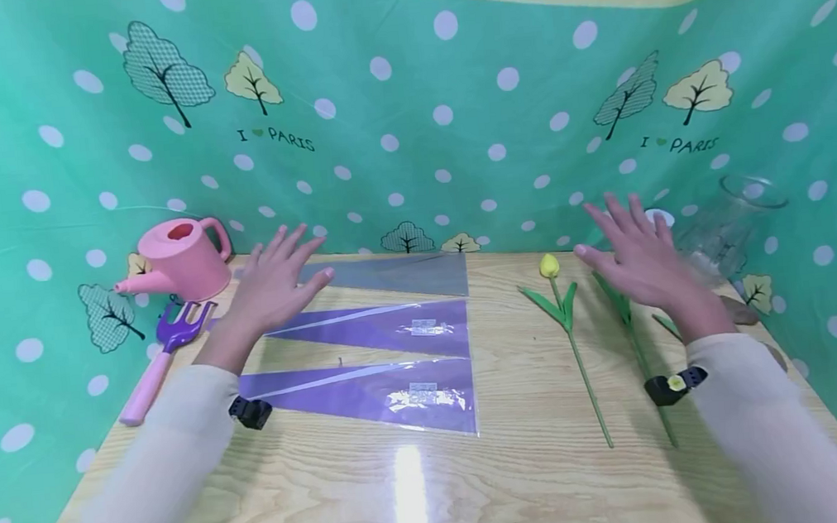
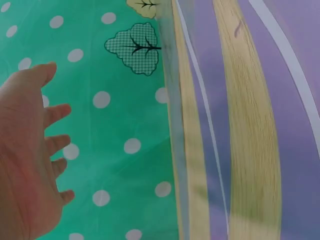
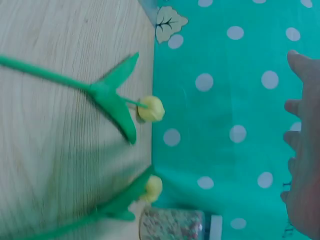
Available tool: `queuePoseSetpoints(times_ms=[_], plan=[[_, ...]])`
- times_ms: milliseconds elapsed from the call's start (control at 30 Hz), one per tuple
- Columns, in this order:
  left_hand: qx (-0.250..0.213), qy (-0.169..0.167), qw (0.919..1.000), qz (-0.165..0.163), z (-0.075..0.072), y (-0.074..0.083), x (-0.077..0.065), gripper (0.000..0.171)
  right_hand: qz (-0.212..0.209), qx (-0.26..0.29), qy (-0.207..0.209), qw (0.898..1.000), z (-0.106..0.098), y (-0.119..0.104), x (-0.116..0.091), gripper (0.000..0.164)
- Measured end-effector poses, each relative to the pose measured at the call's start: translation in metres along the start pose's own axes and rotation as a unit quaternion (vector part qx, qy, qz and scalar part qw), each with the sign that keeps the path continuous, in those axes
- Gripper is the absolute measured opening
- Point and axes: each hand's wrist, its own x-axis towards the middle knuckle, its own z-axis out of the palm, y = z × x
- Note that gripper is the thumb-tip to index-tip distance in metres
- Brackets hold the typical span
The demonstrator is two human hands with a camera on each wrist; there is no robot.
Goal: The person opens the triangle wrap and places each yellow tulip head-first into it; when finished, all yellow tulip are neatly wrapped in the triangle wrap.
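Observation:
My left hand (image 1: 275, 286) is held over the left ends of the flat wrapping sleeves, fingers spread and nothing in it. Below it lie two purple sleeves (image 1: 436, 339), with a grey sleeve (image 1: 405, 275) behind them. On the other side, my right hand (image 1: 635, 263) hovers with spread fingers above an artificial tulip (image 1: 649, 382), whose yellow head it hides in the head view. Another yellow tulip (image 1: 549, 267) with green leaves lies to its left. Both hands show empty in the wrist views as well, the left (image 2: 25, 150) and the right (image 3: 306, 155).
At the back left stands a pink watering can (image 1: 187, 261), with a purple hand fork (image 1: 161, 355) before it. A clear glass vase (image 1: 729, 222) stands back right, near a jar of small pieces (image 3: 172, 223). A dotted green cloth (image 1: 405, 105) walls the table (image 1: 319, 494).

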Motion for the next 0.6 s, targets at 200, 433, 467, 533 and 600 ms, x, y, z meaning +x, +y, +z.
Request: queuePoseSetpoints(times_ms=[200, 433, 467, 533, 600], plan=[[-0.036, 0.008, 0.9991, 0.021, 0.014, 0.005, 0.015, 0.059, -0.012, 0.068, 0.039, 0.997, 0.019, -0.01, 0.021, 0.074], [-0.09, 0.014, 0.9954, 0.028, 0.039, 0.017, 0.029, 0.048, -0.014, 0.198, 0.054, 0.979, 0.056, -0.027, 0.052, 0.06], [-0.1, 0.013, 0.9945, 0.025, 0.043, 0.019, 0.032, 0.048, -0.013, 0.217, 0.054, 0.975, 0.062, -0.029, 0.055, 0.058], [-0.118, 0.009, 0.9927, 0.022, 0.053, 0.023, 0.037, 0.046, -0.009, 0.246, 0.057, 0.968, 0.073, -0.033, 0.061, 0.053], [-0.136, 0.006, 0.9906, 0.015, 0.06, 0.026, 0.041, 0.045, -0.002, 0.272, 0.06, 0.96, 0.084, -0.037, 0.066, 0.05]])
